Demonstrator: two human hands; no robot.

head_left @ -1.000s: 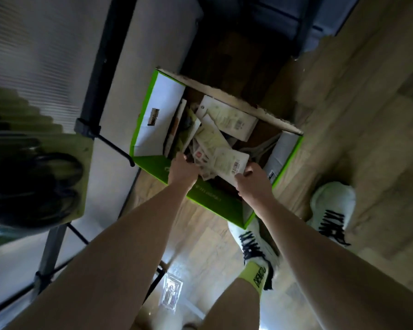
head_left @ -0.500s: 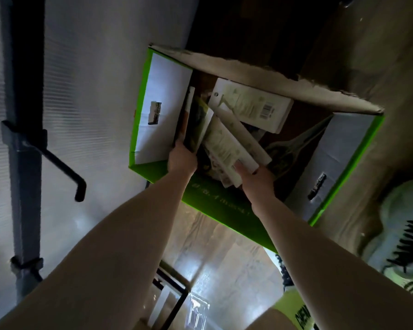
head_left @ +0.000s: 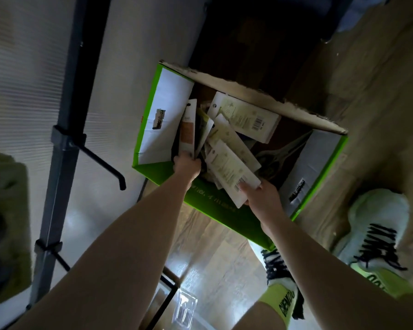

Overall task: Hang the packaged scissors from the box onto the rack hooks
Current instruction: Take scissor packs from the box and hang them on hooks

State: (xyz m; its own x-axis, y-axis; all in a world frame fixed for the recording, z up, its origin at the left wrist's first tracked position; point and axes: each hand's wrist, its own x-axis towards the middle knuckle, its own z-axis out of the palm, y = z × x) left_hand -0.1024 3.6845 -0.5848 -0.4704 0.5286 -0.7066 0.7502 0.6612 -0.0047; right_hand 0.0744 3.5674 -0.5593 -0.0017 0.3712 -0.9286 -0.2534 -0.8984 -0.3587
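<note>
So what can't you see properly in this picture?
- Head view: fingers of the left hand and right hand curl behind the white card packages.
- Package print: too small and dim.
- Green cardboard box floor: covered by packages, in shadow.
- Black rack hook: upright post cut off at the top edge.

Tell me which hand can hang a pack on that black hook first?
Probably the left hand: it grips an upright pack on the box side nearest the hook.
</note>
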